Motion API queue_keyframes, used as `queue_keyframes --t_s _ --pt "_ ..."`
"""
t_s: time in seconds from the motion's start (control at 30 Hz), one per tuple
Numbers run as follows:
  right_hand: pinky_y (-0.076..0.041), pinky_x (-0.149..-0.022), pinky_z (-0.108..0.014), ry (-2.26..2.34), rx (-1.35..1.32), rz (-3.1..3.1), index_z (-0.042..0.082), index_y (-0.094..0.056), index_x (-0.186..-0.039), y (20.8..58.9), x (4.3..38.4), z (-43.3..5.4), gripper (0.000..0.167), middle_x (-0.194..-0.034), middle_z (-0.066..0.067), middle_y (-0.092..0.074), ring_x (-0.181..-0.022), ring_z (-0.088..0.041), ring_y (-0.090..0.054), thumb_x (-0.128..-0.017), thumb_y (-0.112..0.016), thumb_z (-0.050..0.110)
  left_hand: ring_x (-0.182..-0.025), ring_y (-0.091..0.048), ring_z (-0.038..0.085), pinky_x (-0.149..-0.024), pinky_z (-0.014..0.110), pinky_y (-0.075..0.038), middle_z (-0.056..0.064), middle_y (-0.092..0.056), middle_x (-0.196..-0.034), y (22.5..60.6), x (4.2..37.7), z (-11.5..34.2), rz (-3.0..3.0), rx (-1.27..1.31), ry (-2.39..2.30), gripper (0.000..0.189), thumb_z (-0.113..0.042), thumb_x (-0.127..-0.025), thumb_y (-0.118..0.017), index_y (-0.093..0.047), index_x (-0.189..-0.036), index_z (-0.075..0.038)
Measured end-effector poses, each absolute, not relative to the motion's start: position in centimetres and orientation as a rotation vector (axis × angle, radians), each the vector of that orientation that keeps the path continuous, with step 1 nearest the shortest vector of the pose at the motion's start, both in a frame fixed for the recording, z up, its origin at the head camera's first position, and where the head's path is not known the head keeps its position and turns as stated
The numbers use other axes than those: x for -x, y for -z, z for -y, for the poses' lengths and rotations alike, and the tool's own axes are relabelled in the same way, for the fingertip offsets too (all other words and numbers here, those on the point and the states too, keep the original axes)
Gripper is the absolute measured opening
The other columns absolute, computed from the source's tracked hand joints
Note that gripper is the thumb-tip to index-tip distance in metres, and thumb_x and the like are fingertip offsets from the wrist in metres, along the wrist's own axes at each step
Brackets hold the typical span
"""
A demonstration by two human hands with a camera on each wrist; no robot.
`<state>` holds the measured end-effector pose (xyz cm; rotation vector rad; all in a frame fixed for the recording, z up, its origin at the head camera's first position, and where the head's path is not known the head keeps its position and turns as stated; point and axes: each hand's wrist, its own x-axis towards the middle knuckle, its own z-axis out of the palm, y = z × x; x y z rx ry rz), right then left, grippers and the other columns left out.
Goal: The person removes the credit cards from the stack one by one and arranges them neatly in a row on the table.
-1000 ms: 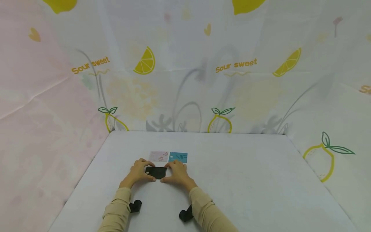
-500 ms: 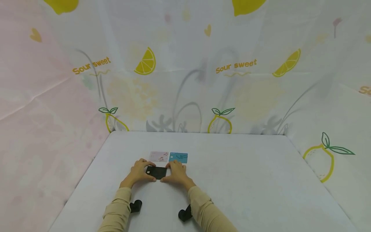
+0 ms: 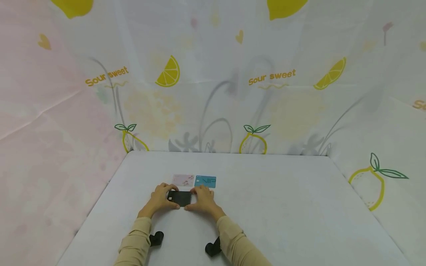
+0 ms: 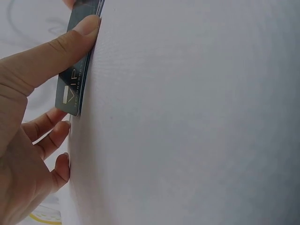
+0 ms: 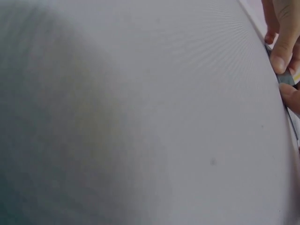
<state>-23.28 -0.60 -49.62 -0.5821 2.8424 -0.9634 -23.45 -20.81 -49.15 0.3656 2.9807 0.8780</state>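
A black card (image 3: 181,198) with a small chip patch lies between both hands near the table's left middle. Seen from the left wrist, it carries gold VIP lettering, and its side edge looks layered, like a stack of cards. My left hand (image 3: 159,198) pinches the card's left end, the thumb (image 4: 70,49) on its face and the other fingers behind. My right hand (image 3: 203,198) grips the opposite end between thumb and fingers. Just beyond lie a pale pink floral card (image 3: 182,180) and, beside it, a blue VIP card (image 3: 205,181), partly behind the right fingertips.
A white table (image 3: 283,207) spreads around the hands. Lemon-printed cloth (image 3: 213,92) hangs behind it and at both sides. Black fittings (image 3: 156,238) sit at both wrists, under beige sleeves.
Both hands keep their hold on the black card, almost still. The whole head view has shifted slightly downward.
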Motion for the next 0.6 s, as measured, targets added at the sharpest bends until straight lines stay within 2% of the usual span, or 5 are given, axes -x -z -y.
queue_keyframes --t_s 0.3,0.5,0.6 --pt "-0.029 -0.08 -0.035 1.025 0.685 -2.875 0.008 -0.063 -0.114 50.23 23.23 0.38 0.061 -0.109 -0.005 -0.057 -0.104 -0.023 -0.051 -0.067 -0.083 0.041 -0.101 -0.046 0.037 -0.079 0.062 -0.036 0.015 -0.052 -0.103 49.45 23.42 21.15 -2.977 -0.388 -0.915 0.056 -0.029 -0.056 -0.089 -0.065 -0.104 -0.012" --pt "-0.032 -0.076 -0.032 0.912 0.826 -2.949 0.009 -0.067 -0.115 50.51 23.53 0.08 0.061 -0.107 -0.003 -0.06 -0.1 -0.017 -0.054 -0.069 -0.08 0.047 -0.103 -0.046 0.037 -0.086 0.064 -0.034 0.014 -0.053 -0.104 49.62 23.29 21.54 -2.951 -0.387 -0.986 0.056 -0.029 -0.056 -0.09 -0.068 -0.105 -0.01" --pt "-0.035 -0.079 -0.035 0.864 0.855 -2.954 0.01 -0.066 -0.117 50.53 23.68 -0.1 0.063 -0.109 -0.002 -0.061 -0.102 -0.016 -0.054 -0.07 -0.078 0.05 -0.103 -0.046 0.037 -0.086 0.064 -0.034 0.013 -0.052 -0.105 49.49 23.22 21.52 -2.943 -0.389 -0.987 0.059 -0.031 -0.056 -0.09 -0.068 -0.107 -0.01"
